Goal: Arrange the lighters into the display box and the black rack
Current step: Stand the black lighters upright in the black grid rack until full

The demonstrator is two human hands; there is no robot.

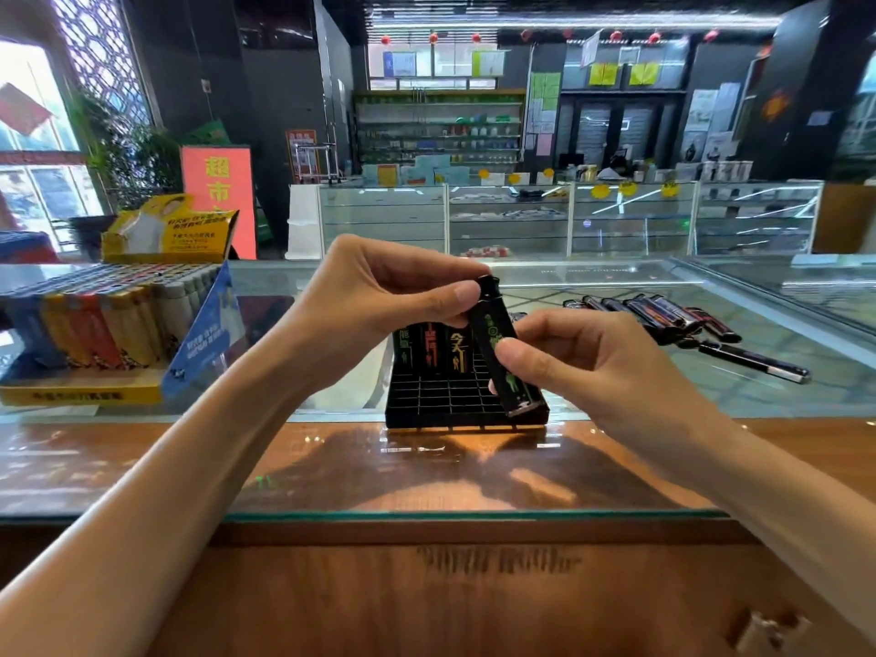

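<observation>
The left hand (pixel 379 296) and right hand (pixel 578 358) are closed on a black lighter (pixel 502 343), pinched at its cap and lower body and held tilted over the black rack (pixel 426 400) on the worktop (pixel 189 467), seemingly to be aimed at a free slot.

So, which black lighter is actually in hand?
The green-printed lighter, held by left hand and right hand over the black rack; racked lighters stand, loose lighters lie flat.

Shop: glass counters (pixel 509 220), stocked shelves (pixel 438 130).
</observation>
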